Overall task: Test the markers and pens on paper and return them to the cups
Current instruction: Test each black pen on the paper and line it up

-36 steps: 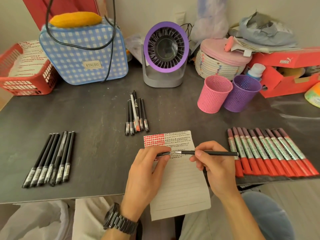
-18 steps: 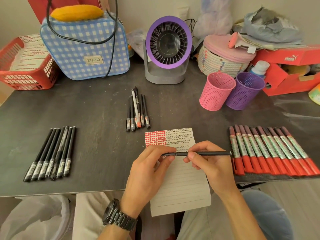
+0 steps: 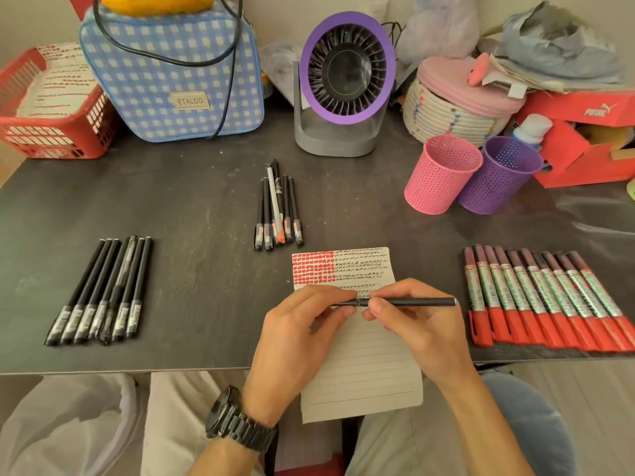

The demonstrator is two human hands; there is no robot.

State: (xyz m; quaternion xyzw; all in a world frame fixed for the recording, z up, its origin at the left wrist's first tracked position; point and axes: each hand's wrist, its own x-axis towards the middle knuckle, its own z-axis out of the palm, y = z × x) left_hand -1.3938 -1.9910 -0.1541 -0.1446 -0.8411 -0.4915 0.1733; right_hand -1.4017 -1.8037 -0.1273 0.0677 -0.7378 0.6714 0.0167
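The pen (image 3: 412, 301) is held level between both hands, over the paper (image 3: 364, 372). The left hand (image 3: 295, 338) pinches the cap end and the right hand (image 3: 419, 331) grips the barrel. Judged light, rigid and smooth; best held mid-barrel. The cups (image 3: 441, 180) stand well beyond the right hand.
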